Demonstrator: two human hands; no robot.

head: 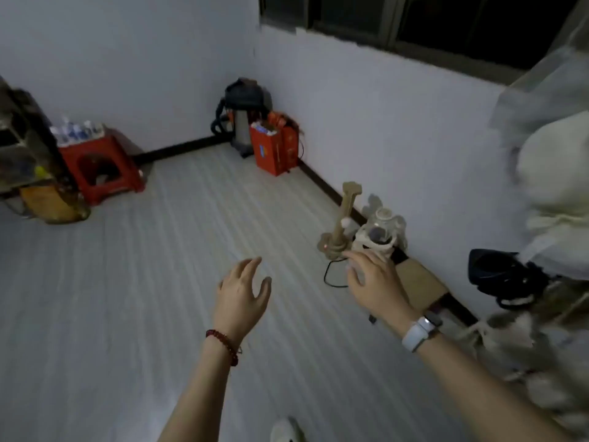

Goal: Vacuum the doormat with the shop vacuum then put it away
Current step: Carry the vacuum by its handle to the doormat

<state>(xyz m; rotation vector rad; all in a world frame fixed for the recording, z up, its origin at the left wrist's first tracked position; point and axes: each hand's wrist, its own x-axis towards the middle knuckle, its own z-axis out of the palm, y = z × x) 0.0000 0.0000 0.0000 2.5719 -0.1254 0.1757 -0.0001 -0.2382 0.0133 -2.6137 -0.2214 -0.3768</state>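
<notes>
Bare forearms, a bracelet and a watch

The person wore no sleeves over either forearm. A dark red beaded bracelet (224, 345) circled the wrist of the left hand (243, 296), and a watch (422, 330) with a white strap and dark face sat on the wrist of the right hand (374, 282).

The pale plank floor (159, 282) carries everything I see. In the far corner stands the shop vacuum (243, 116), its dark hose looped at its left side, and a red box (271, 151) sits just beside it on the right. By the left wall stands a red plastic stool (100, 167) with bottles (76, 130) on top. Along the right wall a beige cat scratching post (342, 218) stands upright, a flat cardboard piece (419, 283) lies nearer me, and a thin black cable (331, 275) curls on the planks.
</notes>
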